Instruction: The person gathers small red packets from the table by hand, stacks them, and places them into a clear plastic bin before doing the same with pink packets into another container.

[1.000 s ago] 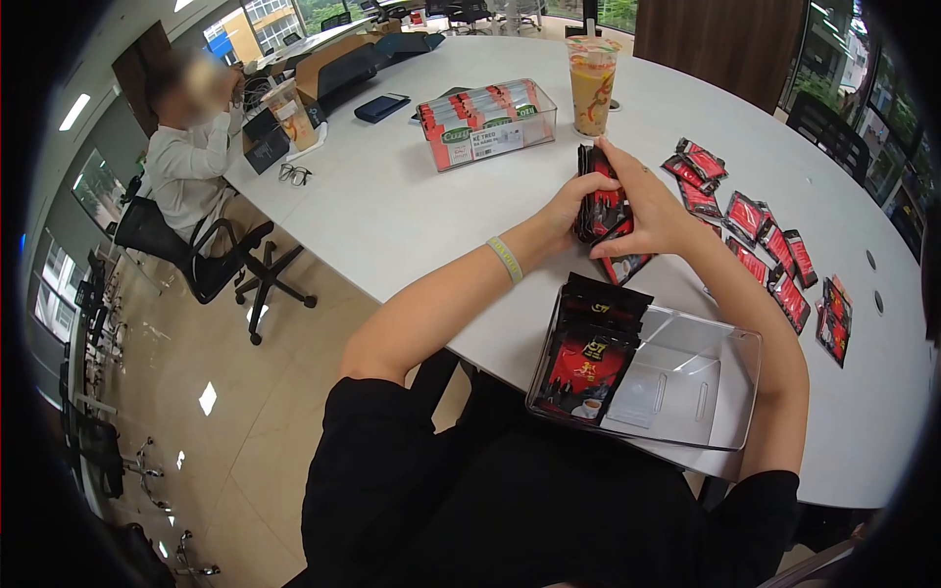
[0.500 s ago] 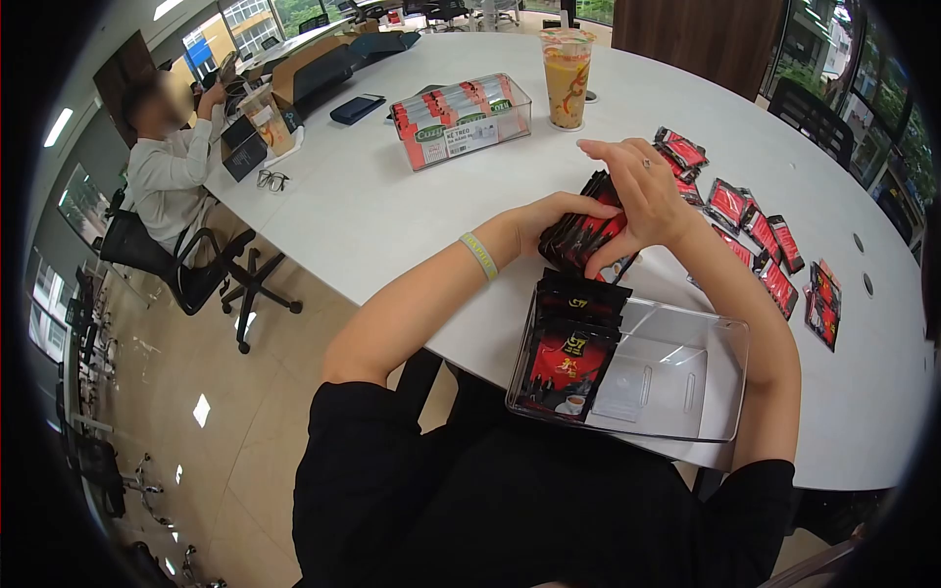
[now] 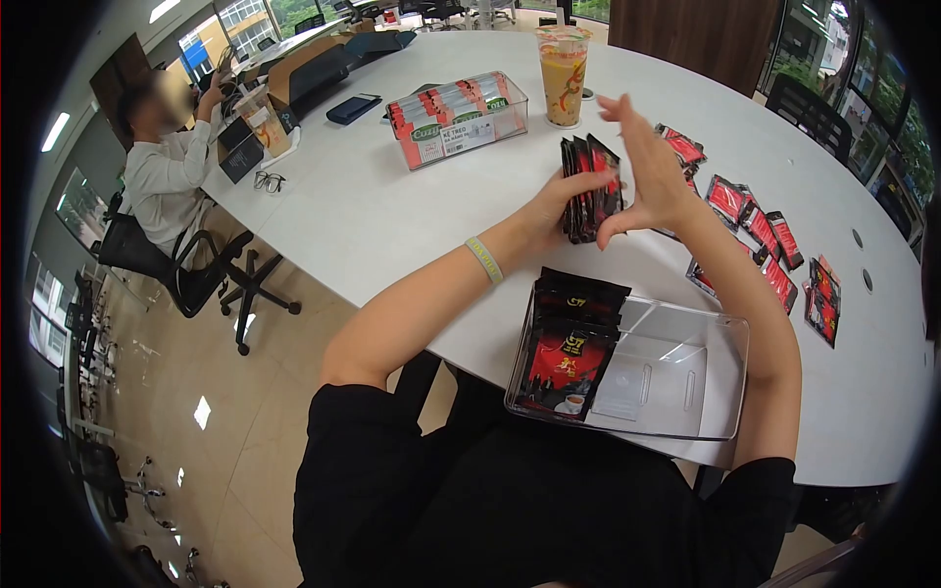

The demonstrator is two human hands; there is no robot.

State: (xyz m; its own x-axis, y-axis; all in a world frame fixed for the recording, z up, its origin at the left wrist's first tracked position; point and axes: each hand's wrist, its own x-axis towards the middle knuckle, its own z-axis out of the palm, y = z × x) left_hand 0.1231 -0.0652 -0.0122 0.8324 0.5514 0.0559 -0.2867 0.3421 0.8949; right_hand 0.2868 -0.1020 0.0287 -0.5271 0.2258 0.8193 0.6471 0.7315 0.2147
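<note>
My left hand (image 3: 552, 211) grips a stack of black and red coffee sachets (image 3: 592, 188), held upright on edge above the table. Just to the right of that stack is my right hand (image 3: 651, 176), fingers stretched upward and thumb apart, holding nothing. Closer to me, a clear plastic bin (image 3: 727, 377) sits at the table's edge. More G7 coffee sachets (image 3: 570, 365) stand in its left part, while its right part shows bare plastic. Loose sachets (image 3: 727, 203) lie scattered beyond and to the right of my right forearm.
A clear box of Cozy packets (image 3: 456, 122) stands farther back, beside a tall drink cup (image 3: 564, 78). A phone (image 3: 354, 109), glasses (image 3: 270, 181) and a second cup (image 3: 263, 122) are toward the left. A person (image 3: 162, 147) sits at the left edge of the white table (image 3: 470, 206).
My left hand has turned the sachet stack from tilted to upright and raised it slightly. My right hand has come away from the stack and its fingers have straightened.
</note>
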